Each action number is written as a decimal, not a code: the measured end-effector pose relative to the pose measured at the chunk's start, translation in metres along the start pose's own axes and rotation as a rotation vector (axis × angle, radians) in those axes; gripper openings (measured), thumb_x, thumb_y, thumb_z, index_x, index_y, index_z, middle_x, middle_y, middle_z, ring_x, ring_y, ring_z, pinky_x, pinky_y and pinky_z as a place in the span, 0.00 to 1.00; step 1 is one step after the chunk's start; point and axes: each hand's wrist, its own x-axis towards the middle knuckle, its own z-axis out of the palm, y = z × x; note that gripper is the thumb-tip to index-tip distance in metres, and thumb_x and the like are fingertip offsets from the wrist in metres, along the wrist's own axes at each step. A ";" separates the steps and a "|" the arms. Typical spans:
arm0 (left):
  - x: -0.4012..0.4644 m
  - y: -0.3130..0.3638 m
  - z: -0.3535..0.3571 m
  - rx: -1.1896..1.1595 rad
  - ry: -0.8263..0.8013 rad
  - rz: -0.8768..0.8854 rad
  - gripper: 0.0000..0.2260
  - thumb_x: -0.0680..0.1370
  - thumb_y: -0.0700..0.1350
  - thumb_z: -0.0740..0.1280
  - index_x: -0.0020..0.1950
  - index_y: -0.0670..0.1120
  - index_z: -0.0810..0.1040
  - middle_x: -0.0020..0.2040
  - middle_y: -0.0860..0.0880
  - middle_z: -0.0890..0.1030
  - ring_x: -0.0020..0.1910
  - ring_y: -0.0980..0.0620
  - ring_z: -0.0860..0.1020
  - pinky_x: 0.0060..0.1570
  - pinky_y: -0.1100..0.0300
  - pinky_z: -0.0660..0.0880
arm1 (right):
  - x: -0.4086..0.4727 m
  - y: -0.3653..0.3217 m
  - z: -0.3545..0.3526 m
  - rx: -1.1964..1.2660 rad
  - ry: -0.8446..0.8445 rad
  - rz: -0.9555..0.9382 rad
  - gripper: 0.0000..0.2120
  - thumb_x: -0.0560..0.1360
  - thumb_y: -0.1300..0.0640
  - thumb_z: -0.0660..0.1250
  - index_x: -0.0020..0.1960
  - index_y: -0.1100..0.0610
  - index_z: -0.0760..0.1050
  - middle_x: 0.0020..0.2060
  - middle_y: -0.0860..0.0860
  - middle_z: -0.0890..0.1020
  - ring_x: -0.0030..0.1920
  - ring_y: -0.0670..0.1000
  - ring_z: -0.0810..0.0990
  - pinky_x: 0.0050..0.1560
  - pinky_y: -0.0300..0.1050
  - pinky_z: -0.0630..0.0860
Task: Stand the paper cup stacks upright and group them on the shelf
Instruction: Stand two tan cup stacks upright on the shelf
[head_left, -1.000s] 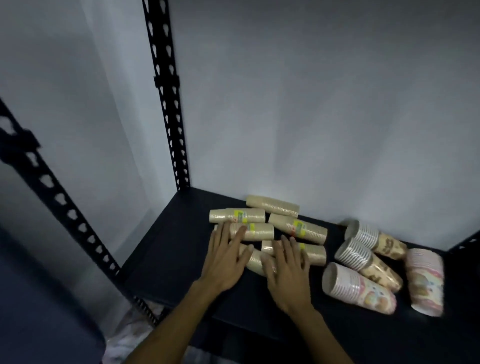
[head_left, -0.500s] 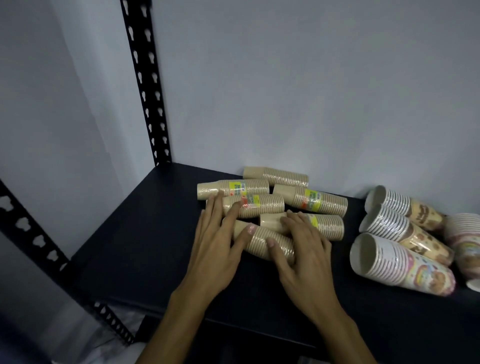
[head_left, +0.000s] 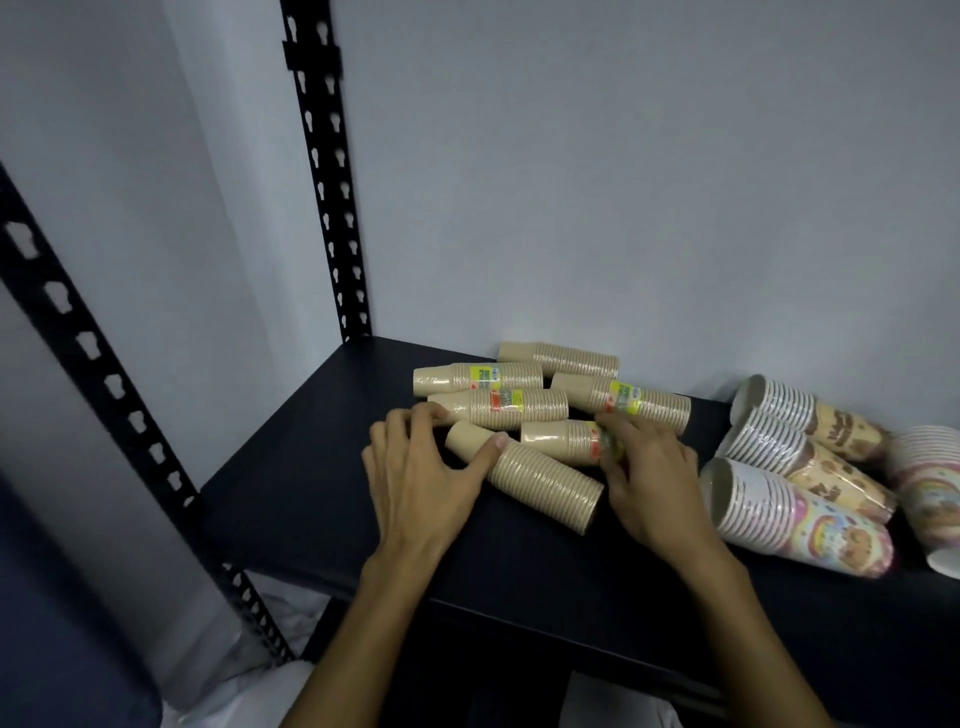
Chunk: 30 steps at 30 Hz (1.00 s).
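Observation:
Several brown paper cup stacks lie on their sides on the dark shelf (head_left: 301, 499). The nearest brown stack (head_left: 543, 480) lies diagonally between my hands. My left hand (head_left: 421, 478) rests flat on the shelf with fingers spread, its thumb touching that stack's narrow end. My right hand (head_left: 649, 478) curls its fingers over the wide end of a labelled brown stack (head_left: 558, 439) just behind. More brown stacks (head_left: 498, 408) lie further back by the wall. Several larger printed cup stacks (head_left: 779, 519) lie to the right.
A black perforated upright (head_left: 327, 182) stands at the shelf's back left corner, and another upright (head_left: 78, 338) at the front left. A pale wall closes the back. One printed stack (head_left: 930, 493) sits at the right frame edge. Bare shelf lies left of the cups.
My left hand slid left off the brown stacks, leaving only its thumb on the nearest stack's end. My right hand shifted right and curled over the labelled stack. The stacks stay lying down.

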 end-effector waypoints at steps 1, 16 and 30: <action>-0.004 0.003 -0.002 0.021 -0.013 -0.019 0.25 0.71 0.72 0.65 0.55 0.53 0.74 0.46 0.56 0.76 0.50 0.53 0.75 0.54 0.55 0.68 | 0.002 0.000 -0.004 -0.066 -0.046 -0.022 0.21 0.81 0.57 0.65 0.73 0.49 0.71 0.70 0.48 0.75 0.70 0.53 0.70 0.66 0.52 0.62; -0.033 0.018 -0.034 -0.539 -0.280 -0.266 0.33 0.72 0.57 0.77 0.73 0.62 0.65 0.54 0.56 0.83 0.46 0.55 0.85 0.53 0.48 0.81 | -0.015 -0.011 -0.006 0.720 -0.412 0.108 0.13 0.79 0.46 0.70 0.58 0.53 0.79 0.51 0.50 0.84 0.51 0.51 0.84 0.48 0.45 0.82; -0.014 0.025 -0.041 -0.595 -0.328 0.134 0.29 0.76 0.39 0.75 0.73 0.55 0.68 0.67 0.59 0.78 0.64 0.58 0.79 0.62 0.57 0.78 | -0.018 -0.012 0.008 1.065 -0.195 -0.036 0.22 0.76 0.64 0.72 0.67 0.54 0.69 0.62 0.49 0.80 0.63 0.47 0.81 0.64 0.46 0.78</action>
